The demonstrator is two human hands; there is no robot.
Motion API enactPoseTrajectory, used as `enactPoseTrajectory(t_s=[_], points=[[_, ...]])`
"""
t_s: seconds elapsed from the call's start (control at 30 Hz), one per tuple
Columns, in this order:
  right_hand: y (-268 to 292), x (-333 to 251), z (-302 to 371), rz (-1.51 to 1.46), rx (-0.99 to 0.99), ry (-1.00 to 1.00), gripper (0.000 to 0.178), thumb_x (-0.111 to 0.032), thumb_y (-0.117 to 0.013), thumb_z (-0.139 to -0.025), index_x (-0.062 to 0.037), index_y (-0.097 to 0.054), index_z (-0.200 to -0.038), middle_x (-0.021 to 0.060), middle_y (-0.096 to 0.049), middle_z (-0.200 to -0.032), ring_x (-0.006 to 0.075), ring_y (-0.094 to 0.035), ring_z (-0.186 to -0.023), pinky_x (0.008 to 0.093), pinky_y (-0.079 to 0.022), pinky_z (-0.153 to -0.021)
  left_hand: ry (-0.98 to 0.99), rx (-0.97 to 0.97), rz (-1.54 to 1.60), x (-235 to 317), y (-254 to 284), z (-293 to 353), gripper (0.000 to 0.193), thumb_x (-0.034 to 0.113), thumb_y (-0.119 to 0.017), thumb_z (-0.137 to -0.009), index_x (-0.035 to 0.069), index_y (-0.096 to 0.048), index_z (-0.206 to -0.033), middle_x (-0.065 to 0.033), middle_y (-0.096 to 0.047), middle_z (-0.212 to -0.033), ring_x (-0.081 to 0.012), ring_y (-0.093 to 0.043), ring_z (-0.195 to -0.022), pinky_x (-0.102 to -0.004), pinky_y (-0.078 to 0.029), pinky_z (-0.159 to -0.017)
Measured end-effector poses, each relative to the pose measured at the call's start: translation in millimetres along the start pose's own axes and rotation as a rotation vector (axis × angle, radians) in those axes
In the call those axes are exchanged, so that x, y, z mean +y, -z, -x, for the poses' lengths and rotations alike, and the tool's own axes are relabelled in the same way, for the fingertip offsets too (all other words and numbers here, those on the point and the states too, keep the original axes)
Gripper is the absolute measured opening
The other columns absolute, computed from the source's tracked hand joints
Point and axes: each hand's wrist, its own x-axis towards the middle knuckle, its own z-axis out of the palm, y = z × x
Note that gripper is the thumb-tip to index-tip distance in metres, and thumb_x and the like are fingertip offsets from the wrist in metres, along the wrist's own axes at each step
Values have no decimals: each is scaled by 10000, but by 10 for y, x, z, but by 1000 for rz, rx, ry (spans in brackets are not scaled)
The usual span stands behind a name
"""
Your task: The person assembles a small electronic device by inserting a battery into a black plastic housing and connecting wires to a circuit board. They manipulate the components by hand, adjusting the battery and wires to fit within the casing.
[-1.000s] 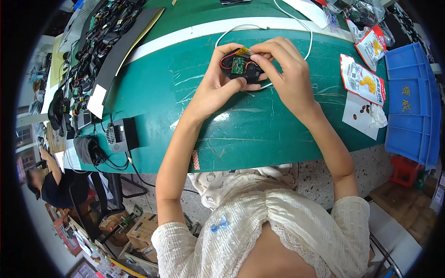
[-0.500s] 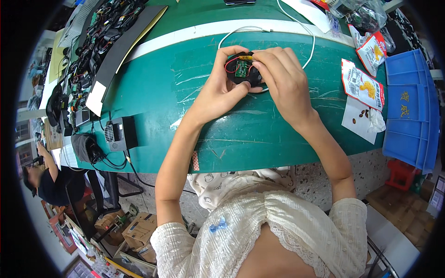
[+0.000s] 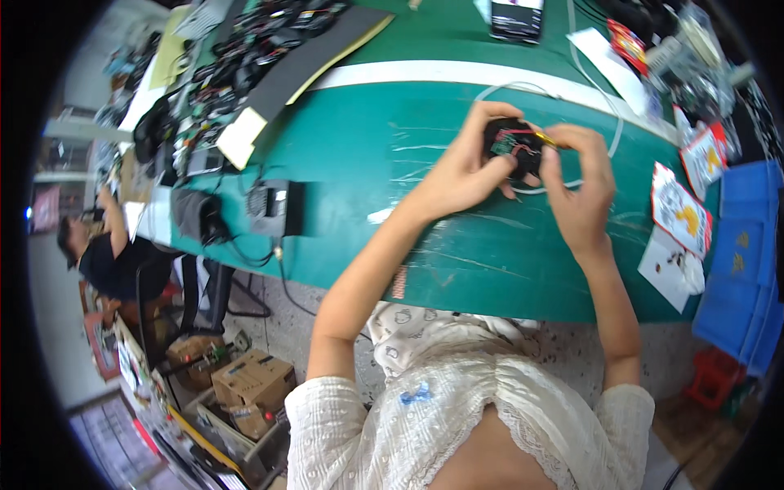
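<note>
A small black plastic housing (image 3: 532,167) sits in my left hand (image 3: 467,173), gripped between thumb and fingers above the green table. Inside its open face lies a green circuit board (image 3: 505,146) with thin red wires. At the housing's upper right, my right hand (image 3: 586,184) pinches a small yellow-wrapped part (image 3: 544,138) between thumb and forefinger. That part tilts down to the right, and a red wire runs near it. My fingers cover some of the housing's edge. A white cable (image 3: 614,114) loops on the table behind and beneath my hands.
Black housings and electronics (image 3: 253,61) are heaped at the far left beside a dark foam sheet (image 3: 343,49). A black box (image 3: 275,206) with a cord stands left. Snack packets (image 3: 679,211), a paper (image 3: 665,265) and a blue crate (image 3: 739,261) are right. A person (image 3: 114,257) sits far left.
The whole scene has shifted right in the picture as the view turned. The yellow-wrapped part has swung from lying level at the board's top to slanting at the housing's right side.
</note>
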Motion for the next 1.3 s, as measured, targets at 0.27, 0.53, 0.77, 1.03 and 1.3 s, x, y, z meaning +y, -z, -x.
enactPoseTrajectory(t_s=[0.27,0.53,0.77,1.03,1.3], points=[[21,-120,80,-91,71,102,225,85,-596,-771,16,-519,-970,149,-591,-886,257,-562,-760,320,-455,-627,-33,106,19,339,154,154,287,87,-311,-913,41,-348,-1193,-189,-591,-1085,-182,-617,-552,-224,-462,-419],[-126,-304,255,-140,-67,336,279,35,-661,-734,-4,-560,-991,117,-580,-862,263,-542,-711,342,-442,-607,321,386,20,336,146,888,286,168,-297,-966,6,-424,-1164,-150,-617,-902,-160,-592,-491,-214,-458,-391],[-300,-325,365,-173,-177,216,244,30,-650,-744,2,-571,-973,121,-574,-867,274,-541,-741,356,-441,-622,214,646,-781,84,172,1005,232,180,-421,-953,34,-483,-1122,-128,-624,-844,-201,-626,-594,-292,-487,-493],[-348,-258,389,-161,-235,147,245,33,-633,-756,4,-549,-984,131,-577,-879,286,-538,-765,366,-433,-645,-11,775,-1489,425,687,979,187,151,-637,-806,118,-575,-980,-58,-621,-957,-216,-634,-671,-323,-492,-583],[-394,-236,384,-173,-259,134,234,35,-629,-760,7,-546,-977,134,-582,-875,288,-542,-757,367,-435,-645,26,620,-1982,893,2958,1132,245,259,-590,-814,140,-620,-1027,-100,-632,-908,-303,-612,-851,-396,-499,-729]])
